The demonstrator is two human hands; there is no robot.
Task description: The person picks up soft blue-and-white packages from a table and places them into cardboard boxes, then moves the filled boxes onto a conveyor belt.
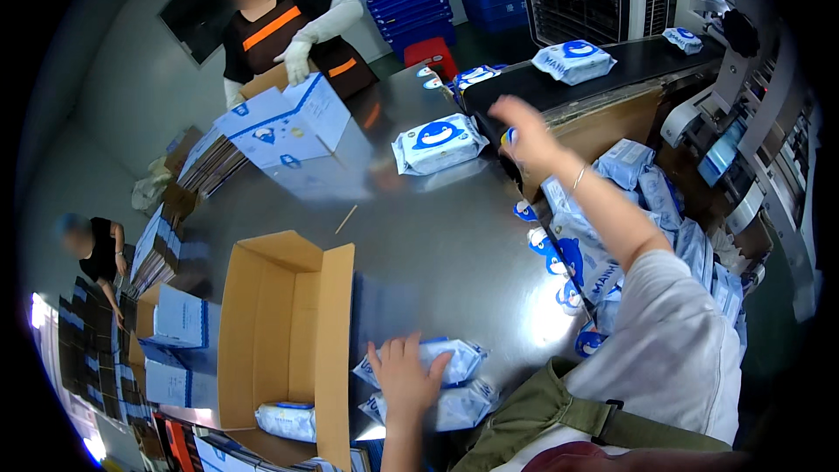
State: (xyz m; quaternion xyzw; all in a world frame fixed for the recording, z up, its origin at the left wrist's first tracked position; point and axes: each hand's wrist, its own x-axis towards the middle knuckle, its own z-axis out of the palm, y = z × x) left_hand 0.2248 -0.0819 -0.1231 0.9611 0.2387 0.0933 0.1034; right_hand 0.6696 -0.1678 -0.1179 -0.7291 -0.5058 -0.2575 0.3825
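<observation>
My left hand (409, 378) lies with fingers spread on a white-and-blue soft pack of wipes (456, 360). A second wipes pack (463, 406) lies against it on the nearer side. To the left stands an open cardboard box (284, 328) with one wipes pack (287, 421) inside at its near end. My right hand (531, 138) reaches to the end of the black conveyor belt (603, 92), its fingers stretched out and no pack visible in it. Left of that hand, a wipes pack (437, 143) rests on the metal table (393, 249).
Wipes packs (573, 62) ride on the belt. Many more fill a bin (625, 201) beside my right arm. Across the table a gloved co-worker (293, 31) handles a light-blue carton (293, 122). Stacked flat cartons (210, 164) line the left edge; a thin stick (346, 218) lies mid-table.
</observation>
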